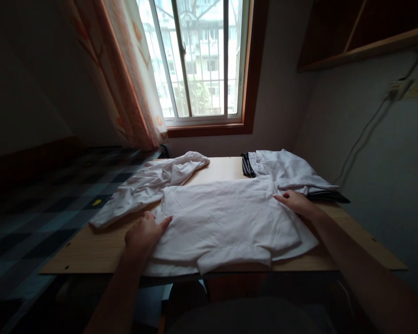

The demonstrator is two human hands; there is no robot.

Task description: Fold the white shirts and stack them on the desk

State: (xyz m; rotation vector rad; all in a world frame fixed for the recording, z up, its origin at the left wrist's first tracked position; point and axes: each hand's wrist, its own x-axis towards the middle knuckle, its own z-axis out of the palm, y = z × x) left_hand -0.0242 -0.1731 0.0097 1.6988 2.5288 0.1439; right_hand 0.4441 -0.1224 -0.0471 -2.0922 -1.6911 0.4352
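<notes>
Under our fingers lies the white shirt [226, 218], spread flat in the middle of the wooden table [90, 253], its near hem reaching the front edge of the table. Our left hand [144, 232] rests palm down on the left border of the shirt, fingers stretched and flat, gripping nothing. Our right hand [294, 200] presses the right border of the shirt in the same way, fingers open and pointing toward the middle of the table. Both forearms come from the front edge of the table. On the far left part of the table a crumpled white garment [149, 183] touches the shirt. On the far right corner of the table sits a folded pile of clothes [285, 169] with a striped edge, just beside our right hand. Behind the table we see the window [198, 60] and a curtain [132, 79].
</notes>
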